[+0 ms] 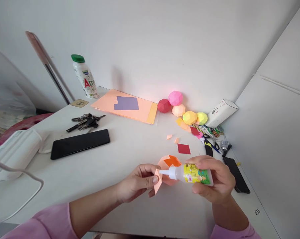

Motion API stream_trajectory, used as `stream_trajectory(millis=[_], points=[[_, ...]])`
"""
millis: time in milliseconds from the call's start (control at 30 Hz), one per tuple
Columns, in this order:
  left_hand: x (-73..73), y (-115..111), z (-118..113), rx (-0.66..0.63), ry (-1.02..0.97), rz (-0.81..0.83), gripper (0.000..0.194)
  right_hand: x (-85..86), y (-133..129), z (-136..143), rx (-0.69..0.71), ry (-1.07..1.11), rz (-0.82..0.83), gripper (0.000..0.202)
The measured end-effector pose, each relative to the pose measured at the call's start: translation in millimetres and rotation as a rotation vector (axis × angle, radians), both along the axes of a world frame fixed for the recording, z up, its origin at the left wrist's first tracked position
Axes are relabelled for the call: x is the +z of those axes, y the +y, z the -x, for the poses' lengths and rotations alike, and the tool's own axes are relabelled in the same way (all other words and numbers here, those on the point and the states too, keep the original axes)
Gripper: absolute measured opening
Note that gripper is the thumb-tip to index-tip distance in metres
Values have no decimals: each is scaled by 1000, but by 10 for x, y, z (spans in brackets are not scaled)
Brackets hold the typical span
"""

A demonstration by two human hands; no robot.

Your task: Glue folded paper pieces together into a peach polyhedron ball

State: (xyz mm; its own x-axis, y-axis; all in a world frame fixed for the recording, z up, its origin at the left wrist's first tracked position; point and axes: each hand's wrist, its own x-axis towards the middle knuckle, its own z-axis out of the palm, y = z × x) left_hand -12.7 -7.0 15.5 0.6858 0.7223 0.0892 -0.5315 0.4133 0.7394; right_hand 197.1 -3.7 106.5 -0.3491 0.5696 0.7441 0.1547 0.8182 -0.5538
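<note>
In the head view, my left hand (pixel 139 182) pinches a small peach paper piece (pixel 158 184) between thumb and fingers. My right hand (pixel 216 179) is wrapped around a glue bottle (pixel 196 174) with a yellow and green label, tipped sideways. Its white nozzle points left and meets the paper piece, or comes very close to it. Behind the bottle lies a partly formed peach and orange paper shape (pixel 167 161), half hidden by the bottle and my left hand. A red paper rhombus (pixel 184 148) and two peach scraps (pixel 169 136) lie just beyond.
Faceted paper balls (pixel 175 98) stand by the wall, near a white box (pixel 221 113) and cluttered tools. Peach sheets (pixel 130 116) lie at the back. Keys (pixel 86 122), a black phone (pixel 80 144), a bottle with a green cap (pixel 85 78) and a white cable (pixel 28 172) are leftward.
</note>
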Motion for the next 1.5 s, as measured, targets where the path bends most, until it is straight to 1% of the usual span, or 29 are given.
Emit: stream_trajectory(millis=[133, 233, 367, 500, 600, 700, 1000, 1267, 1500], points=[[-10, 14, 3, 24, -42, 62, 24, 32, 6, -8, -37, -1, 58, 32], [-13, 34, 6, 52, -87, 98, 20, 44, 28, -17, -36, 7, 106, 28], [19, 71, 26, 62, -128, 124, 18, 39, 72, -23, -26, 15, 160, 25], [57, 100, 50, 92, -121, 159, 21, 19, 94, -21, -14, -7, 202, 25], [65, 111, 59, 105, -99, 215, 20, 10, 89, -24, -22, -57, 228, 25], [66, 117, 60, 112, -111, 218, 17, 5, 85, -35, -24, -98, 250, 26], [66, 127, 55, 120, -128, 191, 21, -28, 95, -56, -55, -166, 262, 29], [41, 124, 48, 126, -109, 222, 19, -36, 80, -48, -81, -181, 254, 30], [73, 120, 39, 133, -83, 209, 26, -33, 86, -20, -97, -194, 228, 28]])
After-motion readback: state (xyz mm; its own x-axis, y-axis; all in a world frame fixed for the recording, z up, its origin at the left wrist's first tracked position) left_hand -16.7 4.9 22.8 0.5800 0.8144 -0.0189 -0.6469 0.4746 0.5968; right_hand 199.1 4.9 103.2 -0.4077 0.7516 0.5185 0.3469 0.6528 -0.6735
